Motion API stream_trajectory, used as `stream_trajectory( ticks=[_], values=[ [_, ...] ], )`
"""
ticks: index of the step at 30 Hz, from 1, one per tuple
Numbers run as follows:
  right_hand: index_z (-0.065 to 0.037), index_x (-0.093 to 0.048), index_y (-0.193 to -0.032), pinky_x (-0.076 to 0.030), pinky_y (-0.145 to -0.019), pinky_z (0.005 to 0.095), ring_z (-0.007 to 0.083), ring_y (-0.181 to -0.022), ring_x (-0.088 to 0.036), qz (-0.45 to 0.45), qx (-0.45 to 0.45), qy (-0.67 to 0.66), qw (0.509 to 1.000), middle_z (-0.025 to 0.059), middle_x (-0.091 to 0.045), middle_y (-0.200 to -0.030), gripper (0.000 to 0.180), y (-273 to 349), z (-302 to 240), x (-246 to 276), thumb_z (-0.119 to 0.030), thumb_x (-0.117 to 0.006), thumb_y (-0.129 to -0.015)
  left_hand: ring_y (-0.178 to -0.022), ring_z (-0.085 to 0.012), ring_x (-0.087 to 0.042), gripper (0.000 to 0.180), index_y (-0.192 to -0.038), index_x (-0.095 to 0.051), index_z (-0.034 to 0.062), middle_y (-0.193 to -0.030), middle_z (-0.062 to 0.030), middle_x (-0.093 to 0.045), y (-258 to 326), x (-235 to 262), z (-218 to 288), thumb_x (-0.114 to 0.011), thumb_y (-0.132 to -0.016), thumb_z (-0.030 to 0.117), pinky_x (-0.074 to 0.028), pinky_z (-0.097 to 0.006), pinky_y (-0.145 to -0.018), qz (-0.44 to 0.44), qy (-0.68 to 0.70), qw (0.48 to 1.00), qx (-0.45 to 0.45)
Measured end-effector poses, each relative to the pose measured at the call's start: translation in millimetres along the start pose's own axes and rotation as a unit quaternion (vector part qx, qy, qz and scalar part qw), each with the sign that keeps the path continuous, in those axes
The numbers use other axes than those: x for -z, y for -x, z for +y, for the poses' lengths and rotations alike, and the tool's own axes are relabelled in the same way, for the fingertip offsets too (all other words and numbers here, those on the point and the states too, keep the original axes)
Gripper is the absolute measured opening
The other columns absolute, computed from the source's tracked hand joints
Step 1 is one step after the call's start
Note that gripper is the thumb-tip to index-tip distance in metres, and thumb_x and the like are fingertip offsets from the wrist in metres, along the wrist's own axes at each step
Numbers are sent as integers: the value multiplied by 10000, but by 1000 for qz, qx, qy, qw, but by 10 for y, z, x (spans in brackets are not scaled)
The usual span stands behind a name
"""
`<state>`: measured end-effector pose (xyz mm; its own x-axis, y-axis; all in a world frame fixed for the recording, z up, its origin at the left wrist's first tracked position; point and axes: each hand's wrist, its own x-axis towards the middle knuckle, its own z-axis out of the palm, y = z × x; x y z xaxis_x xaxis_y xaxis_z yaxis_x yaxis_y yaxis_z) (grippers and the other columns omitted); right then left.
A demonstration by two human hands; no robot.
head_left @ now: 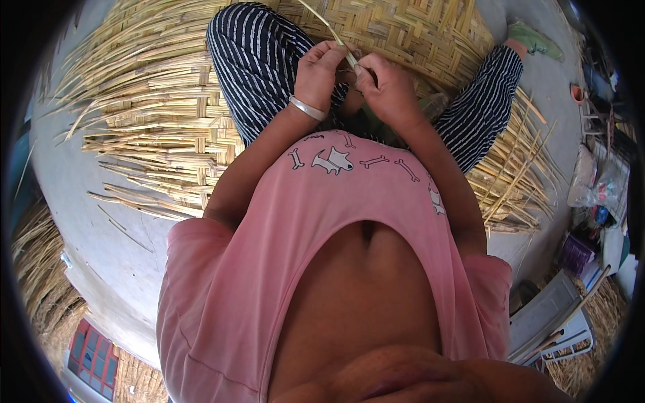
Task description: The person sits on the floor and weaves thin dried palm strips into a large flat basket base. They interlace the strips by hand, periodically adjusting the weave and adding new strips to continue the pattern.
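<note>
A thin pale-green reed strip [330,28] runs up and away from between my hands, over the woven mat. My left hand [318,72], with a silver bangle at the wrist, pinches the strip with thumb and fingers. Close beside it, my right hand [385,86] grips the strip's near end between thumb and curled fingers. Both hands are held above my lap, a small gap apart. Beneath and beyond them spreads a large woven reed mat [416,30], its middle plaited in a zigzag pattern.
Long loose reed ends [144,127] fan out from the mat on the left, and more [514,181] on the right. Plastic bags [594,178] and other household items crowd the far right. A stack of reeds [44,269] lies at the lower left.
</note>
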<state>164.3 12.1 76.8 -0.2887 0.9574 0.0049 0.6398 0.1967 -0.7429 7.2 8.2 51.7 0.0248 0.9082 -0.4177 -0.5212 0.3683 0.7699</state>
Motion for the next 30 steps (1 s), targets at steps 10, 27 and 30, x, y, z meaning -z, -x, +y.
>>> stream_trajectory(
  ticks=[10,27,30],
  values=[
    [-90,-651,-998,-505,-644,470,382,-719,-674,-44,-38,-63,996,165,-681,-769,146,116,73,28,-228,-650,-951,-859,-144,-664,220,-1079,-684,45,-968,-34,-690,-13,-3,41,-558,-1016,215,-574,-316,-768,35,23,999,-22],
    [-72,-645,-1075,-519,-686,469,390,-755,-681,-73,-78,-89,990,178,-696,-802,253,145,133,2,-304,-619,-977,-653,-70,-596,164,-958,-669,32,-802,1,-664,1,-68,-43,-631,-1021,179,-522,-237,-627,40,4,998,-51],
    [-74,-656,-1085,-524,-696,475,399,-771,-686,-49,-72,-56,995,184,-702,-804,271,-5,107,-42,-320,-614,-979,-698,-55,-569,144,-970,-665,10,-825,13,-662,15,-33,-166,-624,-1022,138,-486,-220,-641,-5,-25,996,-80]
  ],
)
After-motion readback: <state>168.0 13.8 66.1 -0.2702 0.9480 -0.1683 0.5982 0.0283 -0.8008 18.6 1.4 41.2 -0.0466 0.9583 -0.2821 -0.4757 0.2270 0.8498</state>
